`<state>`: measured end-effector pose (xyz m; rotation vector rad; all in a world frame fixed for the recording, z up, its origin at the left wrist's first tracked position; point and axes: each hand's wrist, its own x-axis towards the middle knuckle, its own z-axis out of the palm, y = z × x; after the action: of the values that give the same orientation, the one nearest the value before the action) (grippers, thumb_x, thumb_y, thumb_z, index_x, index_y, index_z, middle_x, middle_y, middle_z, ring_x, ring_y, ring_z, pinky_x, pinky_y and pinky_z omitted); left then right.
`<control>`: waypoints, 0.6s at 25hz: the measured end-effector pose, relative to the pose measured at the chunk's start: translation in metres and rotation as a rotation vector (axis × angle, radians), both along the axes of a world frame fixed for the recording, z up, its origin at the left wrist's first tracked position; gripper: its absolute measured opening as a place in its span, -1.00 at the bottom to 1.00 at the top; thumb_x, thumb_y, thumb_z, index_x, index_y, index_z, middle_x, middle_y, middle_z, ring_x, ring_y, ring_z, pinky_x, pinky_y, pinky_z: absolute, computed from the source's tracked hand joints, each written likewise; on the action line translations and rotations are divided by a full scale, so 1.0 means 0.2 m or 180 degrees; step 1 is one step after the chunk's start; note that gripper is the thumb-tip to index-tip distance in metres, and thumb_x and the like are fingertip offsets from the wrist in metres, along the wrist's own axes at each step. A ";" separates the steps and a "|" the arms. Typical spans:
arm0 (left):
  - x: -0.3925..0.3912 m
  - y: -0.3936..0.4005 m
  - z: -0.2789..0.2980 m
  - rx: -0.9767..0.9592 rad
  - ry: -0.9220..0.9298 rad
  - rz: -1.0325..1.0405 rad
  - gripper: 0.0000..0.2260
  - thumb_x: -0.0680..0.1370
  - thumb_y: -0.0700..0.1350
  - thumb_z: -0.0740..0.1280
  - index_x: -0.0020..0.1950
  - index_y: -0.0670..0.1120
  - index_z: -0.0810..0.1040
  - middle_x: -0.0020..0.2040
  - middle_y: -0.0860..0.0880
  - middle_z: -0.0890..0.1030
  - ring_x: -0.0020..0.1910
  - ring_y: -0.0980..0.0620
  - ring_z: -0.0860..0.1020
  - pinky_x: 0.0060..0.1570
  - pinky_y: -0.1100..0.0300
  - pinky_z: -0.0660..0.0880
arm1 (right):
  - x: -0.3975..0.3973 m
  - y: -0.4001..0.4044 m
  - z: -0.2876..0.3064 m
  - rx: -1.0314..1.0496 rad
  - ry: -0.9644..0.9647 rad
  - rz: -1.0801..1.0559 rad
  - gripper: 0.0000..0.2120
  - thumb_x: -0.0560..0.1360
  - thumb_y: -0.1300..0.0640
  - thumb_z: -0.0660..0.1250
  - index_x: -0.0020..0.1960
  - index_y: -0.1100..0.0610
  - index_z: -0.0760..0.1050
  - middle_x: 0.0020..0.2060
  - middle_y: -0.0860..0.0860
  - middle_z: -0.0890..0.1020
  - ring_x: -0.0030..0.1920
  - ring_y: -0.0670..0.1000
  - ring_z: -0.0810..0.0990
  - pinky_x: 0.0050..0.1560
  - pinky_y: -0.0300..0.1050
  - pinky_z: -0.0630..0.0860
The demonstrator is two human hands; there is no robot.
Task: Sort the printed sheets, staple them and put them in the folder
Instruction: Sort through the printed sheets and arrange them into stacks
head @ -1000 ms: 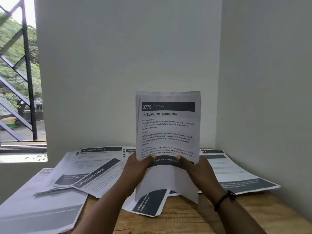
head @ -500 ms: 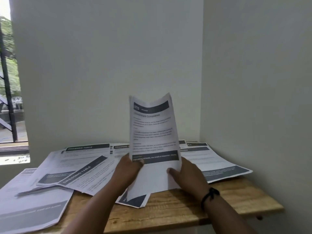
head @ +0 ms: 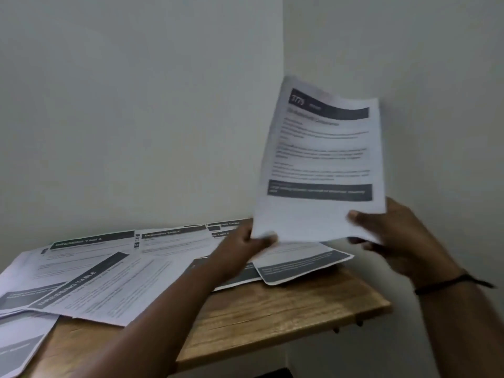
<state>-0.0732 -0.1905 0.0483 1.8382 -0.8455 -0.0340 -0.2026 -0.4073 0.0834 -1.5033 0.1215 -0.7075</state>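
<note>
I hold a small stack of printed sheets (head: 321, 162) upright in the air at the right, beyond the table's right end. Its top page has a dark header band and a dark band lower down. My left hand (head: 242, 249) pinches the stack's lower left corner. My right hand (head: 392, 230) grips its lower right edge, thumb on the front. Many more printed sheets (head: 114, 271) headed "DRESSING TABLE" lie spread and overlapping on the wooden table (head: 272, 312). No stapler or folder is in view.
The table sits in a room corner, with white walls (head: 136, 105) behind and to the right. Its right end (head: 381, 304) and front edge are in view. One sheet (head: 302, 266) overhangs toward the right end.
The stack has swung up and to the right, from over the table's middle to beyond its right end. My view has turned right, and the window has left the frame.
</note>
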 end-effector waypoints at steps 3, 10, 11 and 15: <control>0.04 -0.20 -0.14 0.2627 -0.1349 0.0377 -0.07 0.25 0.49 0.35 0.51 0.10 0.22 0.45 0.01 0.34 0.44 -0.07 0.28 0.34 -0.05 0.32 | -0.13 -0.16 0.06 0.0357 0.0000 -0.0090 -0.74 0.53 0.32 0.30 0.19 0.14 0.50 -0.19 0.07 0.61 -0.56 -0.12 0.51 -0.63 -0.36 0.34; 0.13 -0.48 -0.21 0.3109 -0.1978 0.0899 -0.52 0.52 0.09 0.26 0.41 -0.02 0.31 0.29 -0.06 0.49 0.27 -0.11 0.48 0.21 0.05 0.44 | -0.13 -0.24 -0.08 0.0562 0.0191 -0.0056 -0.84 0.52 0.33 0.31 0.10 0.23 0.51 -0.24 0.14 0.60 -0.58 -0.08 0.50 -0.64 -0.33 0.35; 0.14 -0.47 -0.19 0.3001 -0.2041 0.0917 -0.53 0.52 0.05 0.28 0.40 -0.01 0.31 0.26 -0.05 0.52 0.25 -0.11 0.50 0.18 0.07 0.46 | -0.13 -0.24 -0.10 0.0542 0.0221 -0.0065 -0.85 0.52 0.33 0.31 0.08 0.23 0.51 -0.24 0.15 0.60 -0.57 -0.07 0.50 -0.64 -0.32 0.36; 0.19 -0.45 -0.18 0.2595 -0.1981 0.1002 -0.46 0.48 -0.03 0.36 0.41 -0.04 0.26 0.19 -0.07 0.56 0.20 -0.14 0.54 0.10 0.07 0.50 | -0.13 -0.25 -0.15 0.0533 0.0209 -0.0091 -0.89 0.51 0.34 0.32 0.01 0.21 0.54 -0.32 0.11 0.63 -0.57 -0.04 0.49 -0.64 -0.30 0.35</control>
<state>-0.0358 -0.2797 0.0116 2.8111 -1.0351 0.4800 -0.2282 -0.4564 0.0543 -1.3669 0.2467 -0.6546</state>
